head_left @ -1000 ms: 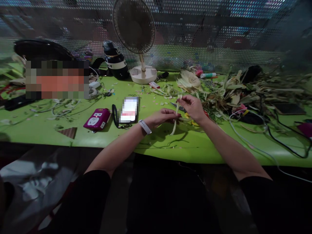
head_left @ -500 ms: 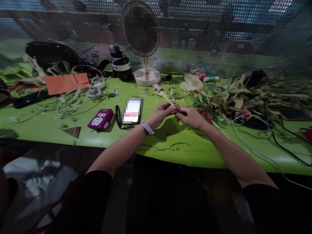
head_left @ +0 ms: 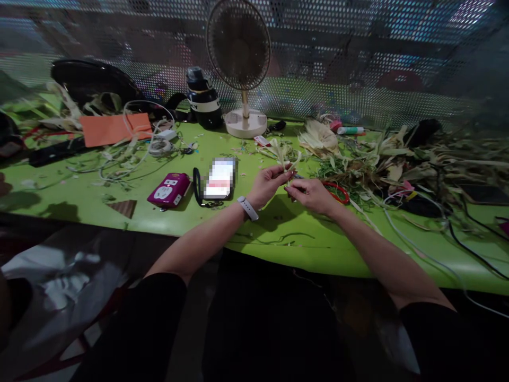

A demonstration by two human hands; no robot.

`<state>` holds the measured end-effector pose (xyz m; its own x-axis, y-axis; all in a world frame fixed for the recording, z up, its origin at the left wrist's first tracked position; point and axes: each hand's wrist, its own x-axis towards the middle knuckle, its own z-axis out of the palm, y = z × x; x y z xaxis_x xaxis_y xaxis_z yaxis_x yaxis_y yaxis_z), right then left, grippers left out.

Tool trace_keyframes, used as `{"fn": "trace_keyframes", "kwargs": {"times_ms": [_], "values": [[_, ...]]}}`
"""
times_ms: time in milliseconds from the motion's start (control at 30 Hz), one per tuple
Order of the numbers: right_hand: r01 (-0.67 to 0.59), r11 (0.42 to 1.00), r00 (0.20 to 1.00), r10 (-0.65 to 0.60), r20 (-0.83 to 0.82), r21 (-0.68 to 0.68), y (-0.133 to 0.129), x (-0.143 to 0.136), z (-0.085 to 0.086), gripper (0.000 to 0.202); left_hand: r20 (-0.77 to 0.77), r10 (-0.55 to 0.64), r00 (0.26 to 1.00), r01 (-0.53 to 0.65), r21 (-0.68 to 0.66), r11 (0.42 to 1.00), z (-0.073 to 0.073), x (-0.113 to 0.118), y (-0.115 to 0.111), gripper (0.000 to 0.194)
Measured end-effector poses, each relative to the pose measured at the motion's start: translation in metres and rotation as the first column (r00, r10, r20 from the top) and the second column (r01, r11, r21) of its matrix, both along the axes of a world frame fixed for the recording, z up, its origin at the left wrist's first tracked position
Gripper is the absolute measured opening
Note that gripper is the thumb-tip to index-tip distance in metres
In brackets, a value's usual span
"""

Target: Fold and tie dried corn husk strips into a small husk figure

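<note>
My left hand (head_left: 271, 183), with a pale watch band on its wrist, pinches a small bunch of pale corn husk strips (head_left: 283, 155). The strips fan out upward above the fingertips. Close beside it, my right hand (head_left: 310, 194) is closed at the lower end of the bunch, with thumb and fingers pressed together. The finer detail between the fingertips is too small to make out. Just right of my right hand lies a red ring-shaped thing (head_left: 341, 192), partly hidden by the hand and the plant scraps.
A heap of dried husks and grass (head_left: 366, 167) covers the right side of the green table (head_left: 191, 220). A phone (head_left: 220, 178), a purple device (head_left: 170, 190), a fan (head_left: 245, 123), a bottle (head_left: 204, 109) and orange paper (head_left: 115, 130) stand or lie to the left. Cables cross the right edge.
The husk strips have tipped from leaning left to standing more upright and spread. My right fingers sit slightly lower. Part of another person's hand now shows at the left edge. The view has shifted slightly.
</note>
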<state>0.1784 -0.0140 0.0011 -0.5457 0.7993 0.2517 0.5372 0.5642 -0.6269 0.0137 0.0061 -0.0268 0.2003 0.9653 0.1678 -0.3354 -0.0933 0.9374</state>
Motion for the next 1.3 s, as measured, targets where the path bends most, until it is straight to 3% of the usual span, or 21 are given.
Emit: {"fn": "trace_keyframes", "kwargs": {"times_ms": [167,300,433,533,700,833,1067,1300], "values": [[-0.008,1.0,1.0,0.008,-0.028,-0.027,-0.003,-0.001,0.0,0.033,0.024,-0.007,1.0,0.007,-0.006,1.0,0.001,-0.001,0.0,0.036],[0.081,0.976,0.975,-0.119,-0.185,-0.202,0.002,0.005,0.006,0.037,0.015,-0.076,0.997,0.077,-0.057,0.995,0.006,-0.004,0.0,0.034],[0.245,0.859,0.797,-0.442,-0.412,-0.449,0.015,0.012,0.007,0.045,0.048,-0.12,0.992,0.126,-0.13,0.983,0.01,-0.005,-0.003,0.025],[0.193,0.808,0.711,-0.506,-0.489,-0.556,0.021,0.011,0.004,0.045,0.047,-0.169,0.985,0.174,-0.176,0.969,0.01,-0.005,-0.005,0.025],[0.138,0.867,0.701,-0.427,-0.571,-0.479,0.021,0.007,-0.002,0.048,-0.057,-0.226,0.972,0.211,-0.203,0.956,0.008,-0.005,-0.005,0.026],[0.15,0.886,0.756,-0.389,-0.527,-0.439,0.02,0.006,-0.005,0.051,-0.118,-0.268,0.956,0.236,-0.228,0.945,0.007,-0.007,-0.006,0.031],[0.179,0.924,0.784,-0.342,-0.518,-0.339,0.015,0.003,-0.001,0.053,-0.203,-0.237,0.95,0.213,-0.13,0.968,0.01,-0.007,-0.007,0.042],[0.192,0.908,0.713,-0.389,-0.583,-0.372,0.016,0.003,-0.001,0.048,-0.278,-0.254,0.926,0.237,-0.095,0.967,0.011,-0.01,-0.007,0.04]]}}
